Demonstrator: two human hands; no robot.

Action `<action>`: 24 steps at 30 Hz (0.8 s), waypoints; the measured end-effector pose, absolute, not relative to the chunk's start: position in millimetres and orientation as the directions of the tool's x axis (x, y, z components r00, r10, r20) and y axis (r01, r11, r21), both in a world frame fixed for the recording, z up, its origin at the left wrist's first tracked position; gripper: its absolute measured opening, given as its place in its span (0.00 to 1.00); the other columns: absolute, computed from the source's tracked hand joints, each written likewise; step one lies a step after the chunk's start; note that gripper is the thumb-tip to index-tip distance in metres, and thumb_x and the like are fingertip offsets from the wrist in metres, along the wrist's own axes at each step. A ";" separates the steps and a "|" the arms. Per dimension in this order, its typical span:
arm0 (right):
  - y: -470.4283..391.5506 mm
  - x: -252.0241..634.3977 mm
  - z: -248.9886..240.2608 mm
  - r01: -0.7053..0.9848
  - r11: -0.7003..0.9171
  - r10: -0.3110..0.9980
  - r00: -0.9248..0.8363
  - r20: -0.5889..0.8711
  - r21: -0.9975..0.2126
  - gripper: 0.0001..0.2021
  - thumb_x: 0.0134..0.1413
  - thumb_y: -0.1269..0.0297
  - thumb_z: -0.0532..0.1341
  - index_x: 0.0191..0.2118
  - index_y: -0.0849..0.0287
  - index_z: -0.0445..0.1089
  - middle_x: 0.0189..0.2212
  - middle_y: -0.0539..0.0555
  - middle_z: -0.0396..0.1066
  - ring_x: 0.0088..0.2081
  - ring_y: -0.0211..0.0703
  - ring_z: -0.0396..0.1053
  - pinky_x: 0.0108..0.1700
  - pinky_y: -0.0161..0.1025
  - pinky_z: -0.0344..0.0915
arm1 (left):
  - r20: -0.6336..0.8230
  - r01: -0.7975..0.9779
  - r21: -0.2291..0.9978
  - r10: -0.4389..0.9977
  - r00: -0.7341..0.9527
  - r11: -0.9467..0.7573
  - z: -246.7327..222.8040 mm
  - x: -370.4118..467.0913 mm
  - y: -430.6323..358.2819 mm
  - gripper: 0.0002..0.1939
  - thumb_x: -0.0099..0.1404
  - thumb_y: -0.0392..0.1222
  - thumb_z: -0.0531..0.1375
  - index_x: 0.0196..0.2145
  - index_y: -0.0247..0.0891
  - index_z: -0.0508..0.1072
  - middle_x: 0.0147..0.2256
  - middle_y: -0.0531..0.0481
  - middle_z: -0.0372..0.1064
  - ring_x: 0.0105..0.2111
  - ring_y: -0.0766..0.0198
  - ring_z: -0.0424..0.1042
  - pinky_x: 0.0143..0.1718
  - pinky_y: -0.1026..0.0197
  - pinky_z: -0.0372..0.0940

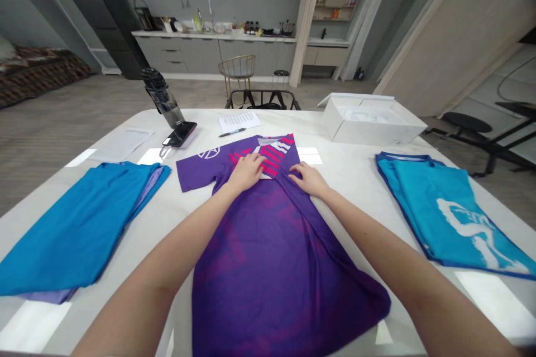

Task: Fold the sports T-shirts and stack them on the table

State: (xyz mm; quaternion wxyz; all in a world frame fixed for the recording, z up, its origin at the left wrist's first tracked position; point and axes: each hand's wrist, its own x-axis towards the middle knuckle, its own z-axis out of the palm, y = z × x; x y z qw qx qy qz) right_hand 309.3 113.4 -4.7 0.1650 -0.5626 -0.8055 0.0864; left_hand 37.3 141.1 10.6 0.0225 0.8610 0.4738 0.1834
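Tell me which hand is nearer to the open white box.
Right. The right hand is left of the white box and closer to the viewer, at the folded side of the purple shirt; the left hand is farther left, on its red-striped panel.

purple shirt [259, 273]: hem cut off below | paper [239, 121]: print too small | box [368, 133]: contents unclear

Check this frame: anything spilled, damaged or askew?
No spill or damage stands out. The purple shirt looks uneven: one sleeve lies spread at left, while the right side is folded inward near the right hand.
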 end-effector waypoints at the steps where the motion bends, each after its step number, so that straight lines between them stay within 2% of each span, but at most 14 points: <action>1: 99.4 310.0 -2.0 0.881 0.330 0.943 -0.294 0.155 -0.338 0.12 0.67 0.55 0.59 0.50 0.54 0.73 0.44 0.55 0.71 0.42 0.43 0.71 0.47 0.38 0.64 | 0.255 0.746 0.202 0.770 0.586 -0.635 12.6 47.2 128.2 0.19 0.72 0.38 0.53 0.58 0.43 0.69 0.55 0.43 0.68 0.56 0.53 0.66 0.58 0.50 0.60; 4: 55.1 316.9 4.5 0.880 0.300 0.954 -0.274 0.123 -0.369 0.12 0.66 0.55 0.60 0.48 0.54 0.74 0.40 0.53 0.71 0.39 0.42 0.70 0.45 0.37 0.63 | 0.196 0.617 0.185 0.644 0.739 -0.765 14.5 75.1 91.8 0.18 0.72 0.37 0.53 0.57 0.44 0.70 0.52 0.45 0.70 0.54 0.56 0.67 0.56 0.53 0.60; 7: 7.5 329.8 7.8 0.864 0.308 0.950 -0.302 0.080 -0.397 0.11 0.64 0.54 0.62 0.45 0.55 0.74 0.34 0.50 0.71 0.35 0.41 0.69 0.40 0.36 0.62 | 0.178 0.554 0.140 0.571 0.801 -0.821 12.9 97.5 61.5 0.17 0.73 0.37 0.52 0.56 0.43 0.71 0.50 0.45 0.70 0.51 0.57 0.67 0.53 0.54 0.61; 10: -40.3 341.5 9.6 0.867 0.302 0.948 -0.316 0.031 -0.396 0.10 0.63 0.55 0.64 0.42 0.55 0.74 0.32 0.49 0.72 0.34 0.40 0.69 0.38 0.35 0.60 | 0.146 0.510 0.097 0.519 0.842 -0.855 11.0 114.1 37.8 0.15 0.74 0.38 0.53 0.53 0.42 0.73 0.48 0.45 0.70 0.49 0.57 0.67 0.50 0.56 0.61; 17: -129.1 351.1 20.1 0.955 0.187 0.981 -0.194 -0.008 -0.232 0.09 0.63 0.60 0.61 0.46 0.54 0.73 0.39 0.53 0.76 0.36 0.43 0.72 0.36 0.37 0.59 | 0.093 0.463 0.079 0.469 0.879 -0.883 11.1 141.6 -10.0 0.15 0.74 0.41 0.51 0.52 0.42 0.74 0.46 0.45 0.69 0.48 0.57 0.67 0.48 0.56 0.61; 21: -164.6 362.0 27.7 0.981 0.118 0.990 -0.129 -0.063 -0.153 0.12 0.59 0.60 0.62 0.47 0.54 0.72 0.43 0.56 0.77 0.40 0.49 0.74 0.39 0.39 0.61 | 0.070 0.433 0.127 0.443 0.894 -0.893 10.6 154.3 -38.7 0.15 0.75 0.44 0.51 0.52 0.43 0.75 0.46 0.45 0.69 0.48 0.57 0.68 0.49 0.56 0.61; 24: -185.7 373.5 30.2 0.992 0.071 0.990 -0.083 -0.113 -0.102 0.12 0.57 0.60 0.62 0.46 0.56 0.72 0.40 0.57 0.78 0.41 0.52 0.74 0.41 0.41 0.61 | 0.072 0.410 0.173 0.426 0.902 -0.896 8.7 163.7 -57.2 0.16 0.75 0.48 0.52 0.54 0.43 0.74 0.46 0.45 0.69 0.47 0.57 0.68 0.48 0.56 0.62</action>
